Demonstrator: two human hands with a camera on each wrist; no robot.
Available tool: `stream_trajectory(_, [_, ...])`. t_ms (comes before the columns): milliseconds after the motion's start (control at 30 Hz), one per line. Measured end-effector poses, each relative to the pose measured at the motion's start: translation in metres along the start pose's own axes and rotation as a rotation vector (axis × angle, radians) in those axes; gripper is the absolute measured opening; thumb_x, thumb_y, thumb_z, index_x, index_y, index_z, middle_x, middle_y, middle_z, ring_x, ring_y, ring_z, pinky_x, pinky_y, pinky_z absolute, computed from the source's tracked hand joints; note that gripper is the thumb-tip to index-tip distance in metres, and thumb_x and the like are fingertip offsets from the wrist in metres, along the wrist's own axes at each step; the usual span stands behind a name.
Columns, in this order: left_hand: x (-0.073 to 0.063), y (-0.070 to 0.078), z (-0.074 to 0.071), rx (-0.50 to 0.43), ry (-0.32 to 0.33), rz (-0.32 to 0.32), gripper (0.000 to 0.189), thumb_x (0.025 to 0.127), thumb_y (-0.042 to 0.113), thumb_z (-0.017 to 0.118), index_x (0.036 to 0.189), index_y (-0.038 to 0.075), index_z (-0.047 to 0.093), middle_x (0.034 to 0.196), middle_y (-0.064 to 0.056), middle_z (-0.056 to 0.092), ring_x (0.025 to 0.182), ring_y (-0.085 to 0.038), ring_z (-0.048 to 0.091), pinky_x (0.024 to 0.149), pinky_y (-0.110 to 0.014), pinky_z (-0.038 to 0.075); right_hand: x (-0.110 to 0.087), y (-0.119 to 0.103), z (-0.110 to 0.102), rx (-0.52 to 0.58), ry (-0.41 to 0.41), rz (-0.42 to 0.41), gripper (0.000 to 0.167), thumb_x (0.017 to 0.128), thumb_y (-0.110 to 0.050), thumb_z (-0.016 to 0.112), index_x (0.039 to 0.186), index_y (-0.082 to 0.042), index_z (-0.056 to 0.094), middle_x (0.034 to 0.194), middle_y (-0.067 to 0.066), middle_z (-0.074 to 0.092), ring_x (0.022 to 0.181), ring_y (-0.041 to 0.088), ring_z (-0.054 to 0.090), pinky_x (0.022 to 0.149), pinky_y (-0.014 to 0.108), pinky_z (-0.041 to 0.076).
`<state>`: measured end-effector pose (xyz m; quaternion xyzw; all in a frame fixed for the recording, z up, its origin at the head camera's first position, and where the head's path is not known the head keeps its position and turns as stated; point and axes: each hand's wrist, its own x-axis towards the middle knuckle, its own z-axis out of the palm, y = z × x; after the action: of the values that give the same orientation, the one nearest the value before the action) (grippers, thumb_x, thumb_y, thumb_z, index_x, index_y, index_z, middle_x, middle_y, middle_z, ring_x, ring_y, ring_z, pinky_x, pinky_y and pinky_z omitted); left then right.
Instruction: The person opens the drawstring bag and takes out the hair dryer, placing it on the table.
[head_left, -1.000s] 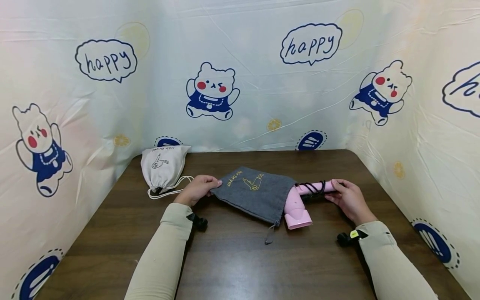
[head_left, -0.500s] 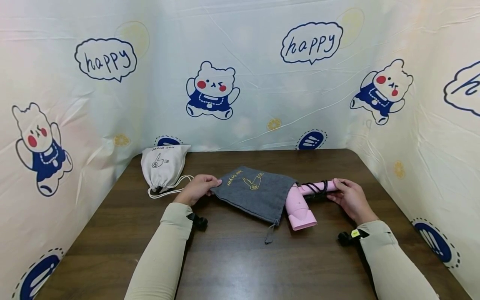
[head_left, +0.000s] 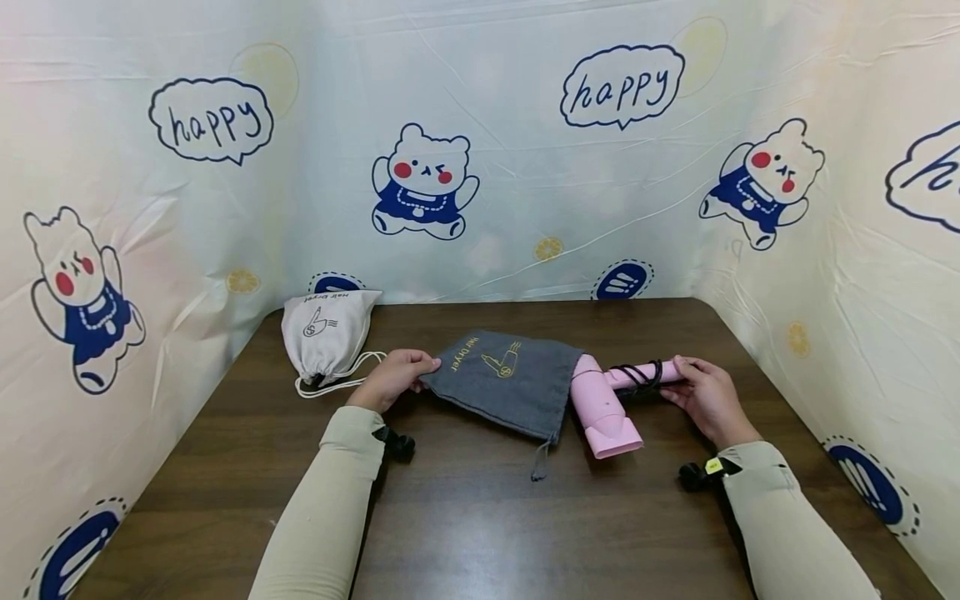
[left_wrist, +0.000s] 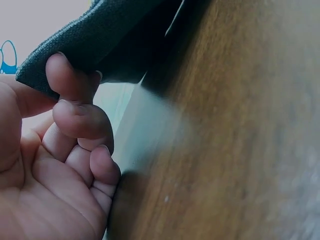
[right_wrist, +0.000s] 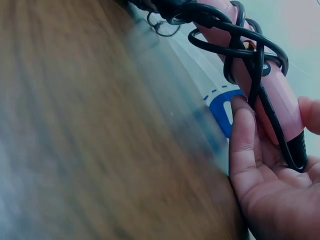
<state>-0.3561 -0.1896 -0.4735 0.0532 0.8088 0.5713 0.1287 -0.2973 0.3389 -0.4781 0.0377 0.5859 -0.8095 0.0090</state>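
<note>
My left hand (head_left: 395, 379) pinches the closed left corner of a dark grey drawstring bag (head_left: 510, 400) with yellow "Hair Dryer" print. In the left wrist view, thumb and fingers nip the grey cloth (left_wrist: 115, 35). My right hand (head_left: 708, 400) holds a pink hair dryer (head_left: 600, 408) by the end of its handle. A black cord (right_wrist: 257, 50) is wound round that handle. The dryer's barrel lies beside the bag's mouth, its nozzle pointing toward me. Whether its rear end is still inside the cloth cannot be told.
A light grey drawstring bag (head_left: 327, 333), with dark hair dryer print and white cords, lies at the back left of the brown wooden table (head_left: 480, 517). A patterned curtain (head_left: 510, 167) stands behind and along both sides.
The hair dryer has slid right, out from the grey bag's mouth, and more of its barrel shows. My right hand has shifted slightly right; my left stays nearly in place, still pinching the bag.
</note>
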Motion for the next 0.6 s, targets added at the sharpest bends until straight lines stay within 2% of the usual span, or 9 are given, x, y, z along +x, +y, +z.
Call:
stream_trajectory(333, [0.0, -0.0019, -0.0017, 0.017, 0.002, 0.006, 0.03, 0.102, 0.03, 0.067, 0.101, 0.0, 0.071, 0.09, 0.001, 0.057, 0.073, -0.017, 0.057, 0.071, -0.032, 0.051, -0.0015, -0.004, -0.0071, 0.032, 0.037, 0.002, 0.015, 0.105, -0.021, 0.062, 0.111, -0.008, 0.06, 0.094, 0.0, 0.067, 0.08, 0.015, 0.071, 0.078, 0.032, 0.062])
stream_trajectory(600, [-0.001, -0.0002, -0.0017, 0.036, -0.005, 0.012, 0.031, 0.103, 0.029, 0.066, 0.103, -0.002, 0.07, 0.091, 0.002, 0.058, 0.072, -0.017, 0.057, 0.07, -0.032, 0.05, -0.0017, -0.0059, -0.0106, 0.095, 0.088, -0.009, 0.008, 0.104, -0.018, 0.063, 0.102, -0.01, 0.063, 0.091, 0.0, 0.069, 0.076, 0.017, 0.072, 0.075, 0.034, 0.062])
